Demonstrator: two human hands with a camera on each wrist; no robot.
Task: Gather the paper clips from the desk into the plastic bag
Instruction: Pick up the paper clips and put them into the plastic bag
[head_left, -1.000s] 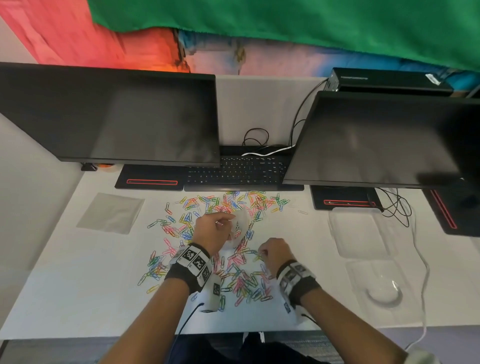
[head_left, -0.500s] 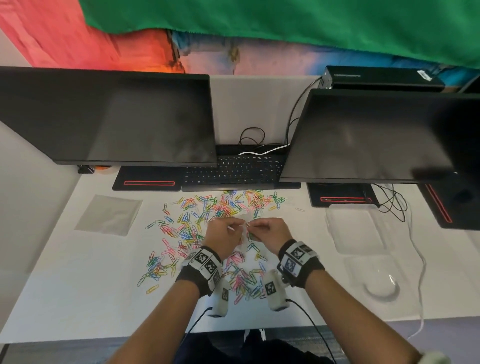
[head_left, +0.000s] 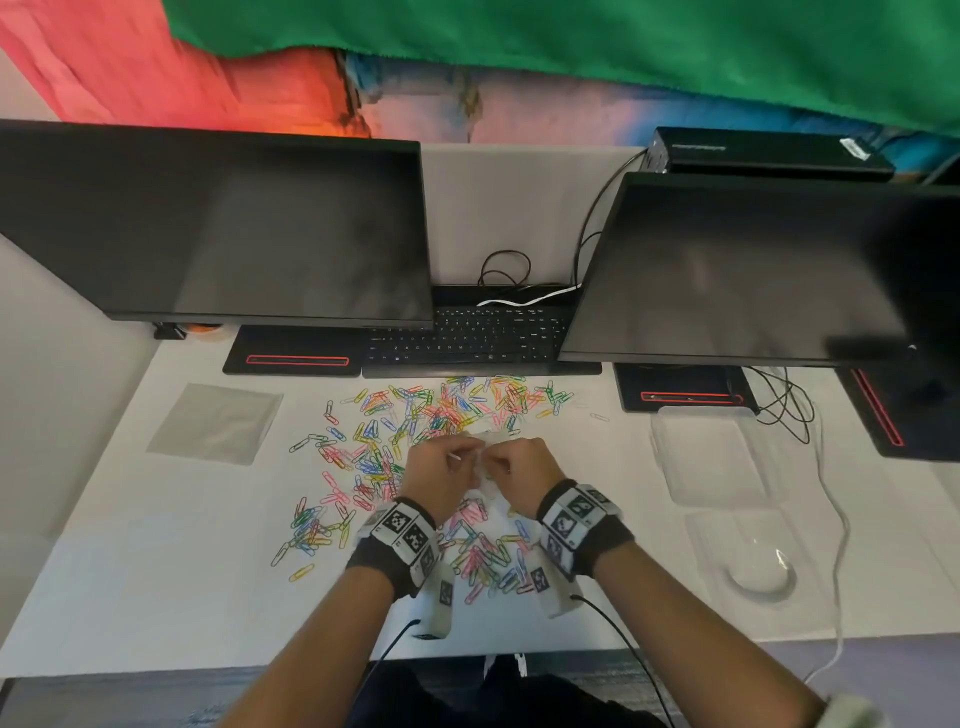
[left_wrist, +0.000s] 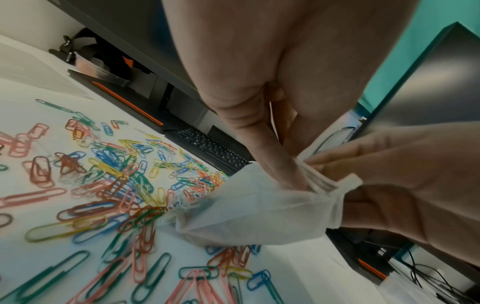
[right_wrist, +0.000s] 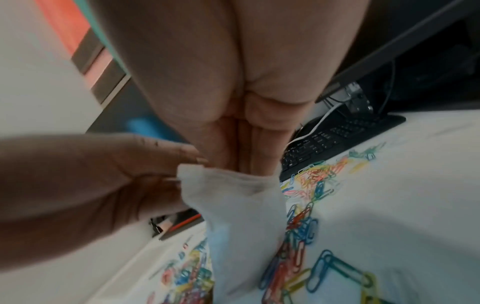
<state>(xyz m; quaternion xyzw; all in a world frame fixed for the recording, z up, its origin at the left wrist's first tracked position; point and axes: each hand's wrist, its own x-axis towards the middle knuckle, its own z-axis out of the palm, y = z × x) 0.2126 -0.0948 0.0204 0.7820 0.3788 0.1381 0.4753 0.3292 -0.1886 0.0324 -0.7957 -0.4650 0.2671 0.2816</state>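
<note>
Many coloured paper clips (head_left: 395, 447) lie scattered over the middle of the white desk (head_left: 156, 571). Both hands meet above the pile and pinch the top edge of a small clear plastic bag (left_wrist: 249, 207). My left hand (head_left: 441, 475) holds the bag's mouth from the left and my right hand (head_left: 519, 470) holds it from the right. The bag (right_wrist: 241, 222) hangs down between them over the clips (left_wrist: 109, 185), and it looks empty. From the head view the bag (head_left: 485, 478) is mostly hidden behind the hands.
Two dark monitors (head_left: 249, 228) and a black keyboard (head_left: 467, 338) stand at the back. A second flat plastic bag (head_left: 215, 423) lies at the left. Clear plastic packaging (head_left: 727, 499) and cables (head_left: 789, 410) sit at the right.
My right hand rose from the clips near the front and came up to join the left hand at the bag. Both hands now hold its mouth.
</note>
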